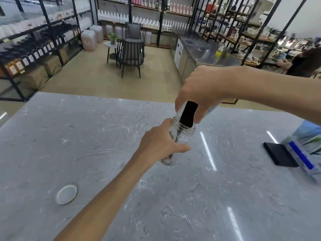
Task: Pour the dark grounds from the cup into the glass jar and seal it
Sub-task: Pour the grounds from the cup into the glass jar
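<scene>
A clear glass jar (183,134) stands on the grey marble counter (104,136), and my left hand (157,142) is wrapped around its body. Just above the jar's threaded mouth, my right hand (199,91) holds a clear cup (182,110) tipped steeply down. Dark grounds (188,113) fill the cup and slide from its rim into the jar's mouth. A thin dark trail shows inside the jar. The jar's round lid (66,194) lies flat on the counter at the near left, apart from both hands.
A black flat pad (279,156) and a plastic-wrapped pack with a blue stripe (302,153) lie at the counter's right edge. Beyond the counter are two dark chairs (131,53), a small round table, shelving with bottles, and a steel worktop (208,51).
</scene>
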